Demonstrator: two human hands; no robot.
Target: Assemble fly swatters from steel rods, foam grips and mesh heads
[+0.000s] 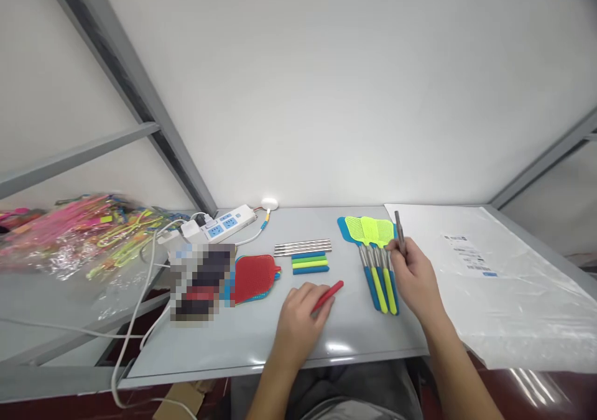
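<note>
Near the front of the grey table, my left hand (301, 320) is closed on a red handle (328, 297), which points up to the right. My right hand (414, 277) pinches a silver metal rod (400, 230) held upright, beside several assembled fly swatters. Those fly swatters (372, 230) have yellow-green and blue heads, metal shafts and coloured grips. Left of them lie several metal rods (303, 247) in a row, with blue, green and yellow handles (310, 263) just below. A red fly swatter head (254, 278) rests on blue ones farther left.
A white power strip (231, 223) with plugs and cables stands at the back left, near a pixelated patch. Plastic bags of colourful items (93, 233) fill the far left. A white plastic package (513, 295) with a label covers the right side.
</note>
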